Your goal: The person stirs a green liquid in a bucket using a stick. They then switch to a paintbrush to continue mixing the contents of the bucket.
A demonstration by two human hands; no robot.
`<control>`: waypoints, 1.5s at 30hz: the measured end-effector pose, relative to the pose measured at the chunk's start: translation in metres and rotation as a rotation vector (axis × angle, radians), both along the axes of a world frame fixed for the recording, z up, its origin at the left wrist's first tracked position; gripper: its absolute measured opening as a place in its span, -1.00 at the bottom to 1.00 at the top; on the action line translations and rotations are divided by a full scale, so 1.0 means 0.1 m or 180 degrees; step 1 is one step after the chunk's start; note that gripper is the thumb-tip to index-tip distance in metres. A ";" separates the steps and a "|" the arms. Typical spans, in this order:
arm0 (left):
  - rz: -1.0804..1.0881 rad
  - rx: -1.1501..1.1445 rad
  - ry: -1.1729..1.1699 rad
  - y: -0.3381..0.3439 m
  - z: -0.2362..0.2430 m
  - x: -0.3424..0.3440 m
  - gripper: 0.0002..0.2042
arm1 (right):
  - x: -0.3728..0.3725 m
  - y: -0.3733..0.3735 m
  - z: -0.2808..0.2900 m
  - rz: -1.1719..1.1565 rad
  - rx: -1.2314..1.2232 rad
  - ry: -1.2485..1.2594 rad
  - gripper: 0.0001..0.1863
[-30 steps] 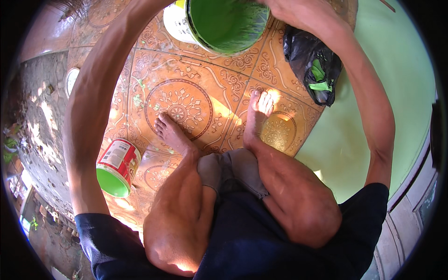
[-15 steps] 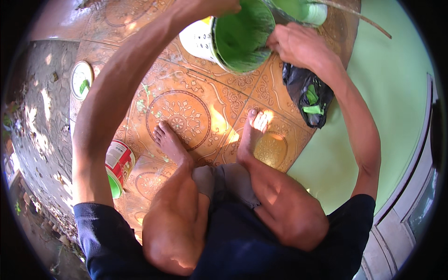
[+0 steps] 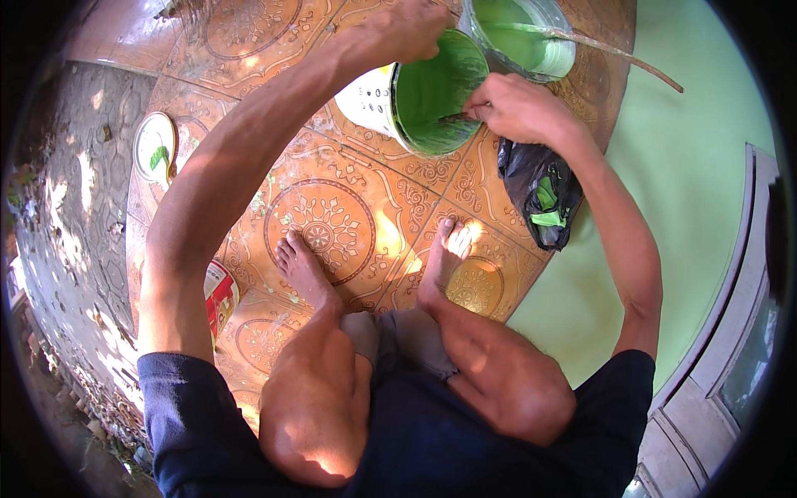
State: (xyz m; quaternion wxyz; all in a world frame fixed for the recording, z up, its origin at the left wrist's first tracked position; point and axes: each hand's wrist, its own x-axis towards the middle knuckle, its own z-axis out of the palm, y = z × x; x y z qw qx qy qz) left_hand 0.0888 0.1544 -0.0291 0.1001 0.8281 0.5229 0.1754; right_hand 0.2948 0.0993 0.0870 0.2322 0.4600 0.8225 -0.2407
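Observation:
A white bucket point(image 3: 365, 101) lies tilted on the tiles, its mouth toward the right and its inner wall coated in green paint point(image 3: 427, 91). At its upper rim is my left hand point(image 3: 415, 31), fingers curled closed over the edge. My right hand point(image 3: 523, 108) is closed around a thin dark paint-smeared tool point(image 3: 455, 119), whose tip reaches inside the mouth by the lower right rim; its exact kind is hard to make out. Just beyond stands a translucent tub point(image 3: 563, 60) of green paint, with a wooden stick point(image 3: 618, 51) lying across it.
Below my right hand, a black plastic bag point(image 3: 519, 178) with green pieces lies by the pale green wall point(image 3: 656, 216). Leftward are a round lid point(image 3: 143, 137) with a green-smeared brush on it and a red-and-white can point(image 3: 220, 290). My bare feet rest on orange patterned tiles point(image 3: 332, 199).
The bucket sits slightly lower and farther right in view. My right hand has shifted slightly left and down at the rim, and the dark tool now shows inside. More of the tub is visible.

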 end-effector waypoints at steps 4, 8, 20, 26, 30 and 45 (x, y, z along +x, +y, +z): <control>-0.0126 -0.0426 0.0166 -0.03 0.20 0.03 -0.52 | 0.04 0.12 0.01 -0.0407 0.0650 0.0205 -0.71; -0.0346 -0.0727 0.0059 -0.01 0.30 0.05 -0.53 | 0.05 -0.01 -0.03 0.0101 0.0729 -0.0515 -0.73; -0.0282 -0.0499 -0.0108 0.05 0.01 0.11 -0.63 | -0.02 0.01 -0.02 -0.0097 -0.0095 -0.0183 -0.72; -0.0263 -0.0204 0.0019 0.06 -0.09 0.08 -0.64 | -0.01 0.08 -0.05 -0.0355 0.0620 -0.0142 -0.73; -0.0534 -0.0334 0.0510 0.11 -0.01 0.08 -0.64 | 0.05 0.15 -0.14 -0.0230 -0.0073 0.0199 -0.71; -0.0421 -0.0060 0.0176 0.07 -0.07 0.03 -0.63 | 0.10 0.10 -0.07 -0.0284 0.0220 -0.0084 -0.69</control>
